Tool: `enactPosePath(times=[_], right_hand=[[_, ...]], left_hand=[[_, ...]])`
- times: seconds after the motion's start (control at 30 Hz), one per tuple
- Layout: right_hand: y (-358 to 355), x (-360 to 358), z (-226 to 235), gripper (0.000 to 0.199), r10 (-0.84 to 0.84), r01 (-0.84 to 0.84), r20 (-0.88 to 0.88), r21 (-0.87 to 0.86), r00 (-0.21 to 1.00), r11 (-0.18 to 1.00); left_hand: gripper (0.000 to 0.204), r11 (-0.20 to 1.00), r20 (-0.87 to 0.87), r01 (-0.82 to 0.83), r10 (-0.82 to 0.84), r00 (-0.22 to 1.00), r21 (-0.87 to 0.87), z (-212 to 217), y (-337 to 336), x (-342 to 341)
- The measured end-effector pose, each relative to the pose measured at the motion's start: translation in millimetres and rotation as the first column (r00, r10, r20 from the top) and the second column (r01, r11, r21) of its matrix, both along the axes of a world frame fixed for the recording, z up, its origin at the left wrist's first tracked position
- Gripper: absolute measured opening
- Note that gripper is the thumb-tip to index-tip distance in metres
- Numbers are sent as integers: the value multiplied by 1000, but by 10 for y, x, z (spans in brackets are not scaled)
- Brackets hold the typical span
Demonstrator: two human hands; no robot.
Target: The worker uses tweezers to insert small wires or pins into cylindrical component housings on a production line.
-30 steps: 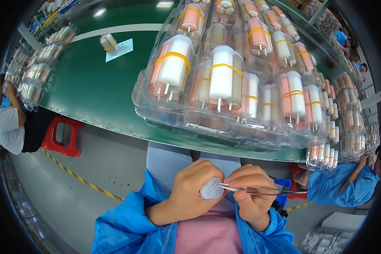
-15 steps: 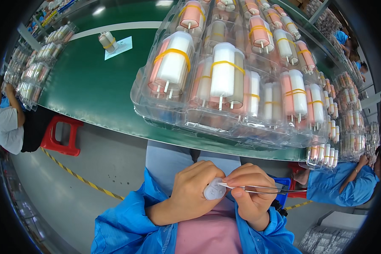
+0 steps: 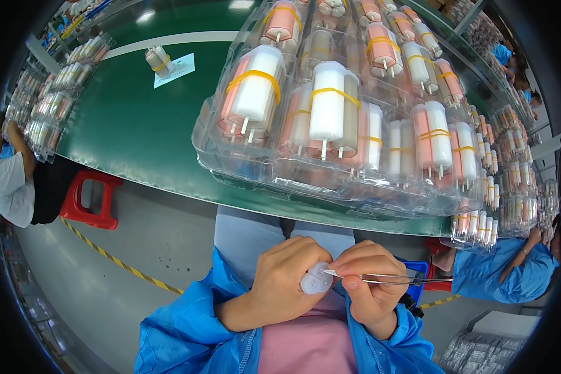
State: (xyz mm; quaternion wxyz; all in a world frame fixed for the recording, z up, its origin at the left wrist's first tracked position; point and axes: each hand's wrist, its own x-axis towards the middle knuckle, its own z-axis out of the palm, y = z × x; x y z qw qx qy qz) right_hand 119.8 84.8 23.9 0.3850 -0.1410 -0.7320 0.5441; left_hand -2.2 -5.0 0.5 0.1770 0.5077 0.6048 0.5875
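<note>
Over my lap, my left hand (image 3: 287,274) is closed round a pale whitish piece (image 3: 315,280) whose round end, with small marks on it, faces out beside the thumb. My right hand (image 3: 374,283) pinches a pair of metal tweezers (image 3: 411,280), which stick out to the right past the fingers. At the fingertips of that hand a thin white tip (image 3: 330,272) points at the edge of the round end; whether it touches is too small to tell. The rest of the pale piece is hidden inside my left fist.
Clear plastic trays (image 3: 262,165) of banded white, pink and grey cylinders stand on the green table (image 3: 137,124) ahead. Farther left lie a banded bundle (image 3: 158,61) and a paper slip (image 3: 176,70). Red stools (image 3: 93,199) and co-workers (image 3: 505,268) are at both sides.
Both hands stay in nearly the same place. The white tip at my right fingertips has shifted very slightly to the right.
</note>
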Motion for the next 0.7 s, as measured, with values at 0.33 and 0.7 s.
enactPosePath(times=[0.33, 0.7], right_hand=[[32, -45, 40, 12, 8, -11, 31, 118, 999, 993], [46, -90, 157, 15, -38, -18, 146, 361, 989, 932]], left_hand=[[18, 1000, -25, -5, 5, 1000, -26, 12, 6, -2], [20, 995, -238, -67, 48, 970, -71, -11, 19, -21]])
